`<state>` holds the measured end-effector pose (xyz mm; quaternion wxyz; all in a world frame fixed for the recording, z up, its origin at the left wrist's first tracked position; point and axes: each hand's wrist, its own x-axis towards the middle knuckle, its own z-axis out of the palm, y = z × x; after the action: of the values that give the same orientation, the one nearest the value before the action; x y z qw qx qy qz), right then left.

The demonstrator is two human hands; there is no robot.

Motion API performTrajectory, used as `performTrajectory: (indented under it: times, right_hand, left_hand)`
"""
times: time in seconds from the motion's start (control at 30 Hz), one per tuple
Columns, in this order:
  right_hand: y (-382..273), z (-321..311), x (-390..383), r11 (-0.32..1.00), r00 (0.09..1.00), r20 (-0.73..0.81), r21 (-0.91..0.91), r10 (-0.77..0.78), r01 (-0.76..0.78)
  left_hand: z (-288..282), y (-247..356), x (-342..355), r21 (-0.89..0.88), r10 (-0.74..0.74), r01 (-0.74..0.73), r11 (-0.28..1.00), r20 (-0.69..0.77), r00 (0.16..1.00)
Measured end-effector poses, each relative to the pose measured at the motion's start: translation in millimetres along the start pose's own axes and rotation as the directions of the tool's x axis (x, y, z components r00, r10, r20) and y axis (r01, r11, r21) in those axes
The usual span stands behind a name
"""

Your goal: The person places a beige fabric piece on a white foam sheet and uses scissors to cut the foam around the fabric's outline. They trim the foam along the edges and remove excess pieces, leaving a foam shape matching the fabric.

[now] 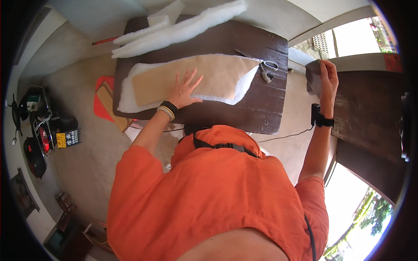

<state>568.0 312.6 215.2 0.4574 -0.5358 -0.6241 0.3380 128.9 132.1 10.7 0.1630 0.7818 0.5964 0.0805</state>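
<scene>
My left hand (186, 90) lies flat with fingers spread on a tan paper pattern (224, 74), pressing near its front edge. Under the paper is a slightly larger piece of white batting (126, 96), its fluffy border showing around it on the dark brown table (257, 114). Raised off the table's right side, my right hand (329, 77) pinches a dark grey, thin scrap of cloth (312, 77) that hangs from the fingers. Scissors (270, 65) with pale handles lie by the pattern's right tip, beside a small dark crumpled thing (264, 75).
Long strips of white batting (187, 34) lie along the table's far edge, near a red stick (104, 41). A red seat (101, 111) with a slatted mat (109, 101) stands at the left. Farther left is a motorbike (43, 135). A thin cable (287, 137) runs at right.
</scene>
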Motion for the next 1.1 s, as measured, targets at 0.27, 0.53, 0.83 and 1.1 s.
performTrajectory:
  times: [0.27, 0.53, 0.83, 1.1]
  right_hand:
    - [98.7, 121.2, 85.7, 0.995, 0.852, 0.523, -0.060, -0.034, 0.076]
    - [202.4, 146.8, 63.9, 0.864, 0.773, 0.632, -0.361, -0.048, 0.350]
    - [227.2, 95.1, -13.5, 0.669, 0.800, 0.600, -0.596, 0.003, 0.444]
    - [215.3, 91.4, -59.8, 0.648, 0.748, 0.632, -0.658, 0.200, 0.383]
  left_hand:
    - [38.2, 95.1, 28.3, -0.129, -0.131, 0.121, 0.984, -0.070, 0.989]
    - [47.4, 127.6, 16.7, -0.356, -0.342, 0.229, 0.906, -0.296, 0.892]
    - [81.1, 129.9, -21.1, -0.783, -0.500, 0.419, -0.459, 0.618, 0.607]
    - [106.7, 128.0, 24.0, -0.773, -0.620, 0.158, -0.615, 0.597, 0.509]
